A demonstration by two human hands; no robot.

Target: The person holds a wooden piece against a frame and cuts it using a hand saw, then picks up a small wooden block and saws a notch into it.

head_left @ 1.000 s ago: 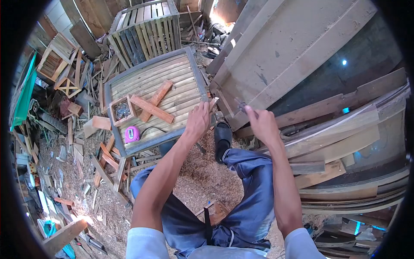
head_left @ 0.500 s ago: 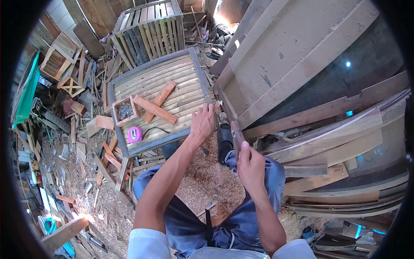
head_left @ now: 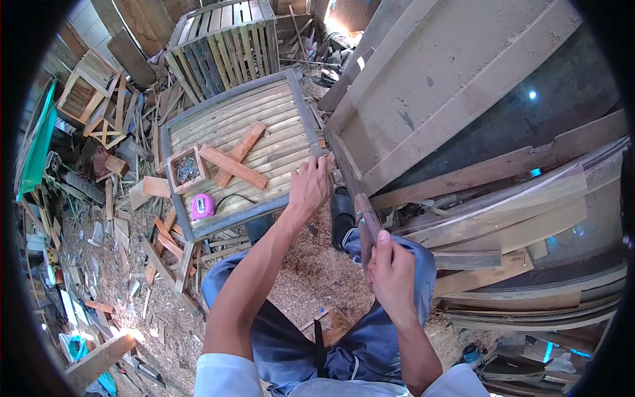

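Note:
My left hand [head_left: 308, 188] presses down at the right edge of a slatted table [head_left: 231, 122], its fingers curled over a small piece of wood [head_left: 331, 161] whose end shows beside them. Most of that piece is hidden under the hand. My right hand [head_left: 391, 271], closed with the thumb on top, grips a brown wooden tool handle [head_left: 366, 221] with small metal fasteners, like a handsaw's; its blade cannot be made out. On the table lie two crossed wood strips [head_left: 235, 167], a wooden box [head_left: 187, 169] of small metal bits and a pink tape measure [head_left: 203, 206].
A large framed wooden panel [head_left: 450, 86] leans at the right, above stacked curved boards [head_left: 529, 264]. A slatted crate [head_left: 228, 49] stands behind the table. Wood offcuts [head_left: 169, 241] and sawdust [head_left: 307, 271] cover the floor around my legs.
My right hand and the tool handle have moved slightly down and right, toward me. The left hand stays at the table edge; the view has shifted a little.

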